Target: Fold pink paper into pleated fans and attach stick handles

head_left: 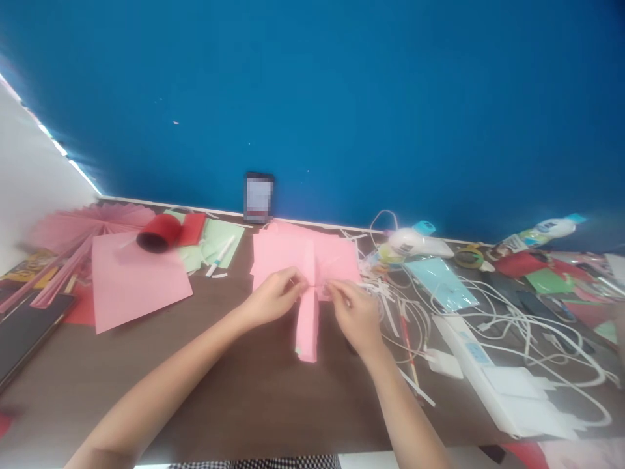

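A pleated strip of pink paper (307, 322) lies upright in the middle of the brown table (254, 384), on top of more pink sheets (336, 251). My left hand (273, 298) pinches the strip at its middle from the left. From the right, my right hand (354, 309) pinches the same spot, fingers closed. A thin thread or wire seems to run between the fingertips, but it is too fine to make out.
A loose pink sheet (131, 280), a red paper roll (159, 233), green sheets (217, 241) and a pink fan (92, 221) lie at the left. A phone (258, 197) leans on the blue wall. At the right lie a power strip (488, 371), tangled white cables (532, 326), glue bottles (420, 242) and tape (469, 256).
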`<state>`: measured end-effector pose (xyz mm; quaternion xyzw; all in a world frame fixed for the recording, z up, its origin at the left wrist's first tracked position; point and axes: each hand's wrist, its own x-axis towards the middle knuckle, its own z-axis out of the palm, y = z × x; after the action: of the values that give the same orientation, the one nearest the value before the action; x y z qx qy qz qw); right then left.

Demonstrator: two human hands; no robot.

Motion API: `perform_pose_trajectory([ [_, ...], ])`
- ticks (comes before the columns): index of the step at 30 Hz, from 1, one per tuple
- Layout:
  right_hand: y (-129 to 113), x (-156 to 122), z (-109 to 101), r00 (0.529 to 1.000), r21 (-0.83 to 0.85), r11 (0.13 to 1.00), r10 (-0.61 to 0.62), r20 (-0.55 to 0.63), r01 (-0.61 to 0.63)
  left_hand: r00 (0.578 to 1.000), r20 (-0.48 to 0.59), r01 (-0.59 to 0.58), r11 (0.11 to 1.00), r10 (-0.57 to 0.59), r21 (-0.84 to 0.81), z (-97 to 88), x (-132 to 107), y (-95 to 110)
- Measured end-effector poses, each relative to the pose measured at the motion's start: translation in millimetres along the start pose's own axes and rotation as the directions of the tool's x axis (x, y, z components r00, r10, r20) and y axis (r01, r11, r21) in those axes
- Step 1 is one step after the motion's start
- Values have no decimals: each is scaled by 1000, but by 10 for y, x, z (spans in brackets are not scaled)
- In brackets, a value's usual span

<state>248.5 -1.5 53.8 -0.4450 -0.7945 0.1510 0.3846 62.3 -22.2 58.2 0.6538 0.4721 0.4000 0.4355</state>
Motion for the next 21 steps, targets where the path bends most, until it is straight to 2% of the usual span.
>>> perform_pose_trajectory([
  [2,55,-14,-4,992,-161,979,-116,54,123,1000,8,27,999,-27,-19,-10,-9,11],
  [4,85,-30,-19,977,-239,950,-173,127,200,998,15,57,997,-56,-46,-31,-17,32],
  [7,72,-46,-60,971,-283,934,-176,165,218,993,4,114,986,-114,-122,-68,-11,51],
  [9,46,-45,-85,974,-284,937,-161,158,201,985,-6,169,959,-175,-228,-76,10,33],
  [12,30,-36,-91,972,-262,943,-166,166,205,972,28,214,838,-232,-501,-52,59,-28],
  [15,47,-34,-64,965,-230,943,-206,163,240,976,94,194,592,-196,-782,-6,94,-76],
  [17,57,-37,-43,961,-216,943,-217,173,251,978,139,195,440,-156,-877,18,100,-86],
  [19,56,-40,-29,962,-215,945,-210,172,245,980,155,193,391,-129,-900,31,98,-87],
  [21,41,-39,-26,967,-224,945,-207,150,237,982,143,183,447,-122,-876,34,93,-86],
])
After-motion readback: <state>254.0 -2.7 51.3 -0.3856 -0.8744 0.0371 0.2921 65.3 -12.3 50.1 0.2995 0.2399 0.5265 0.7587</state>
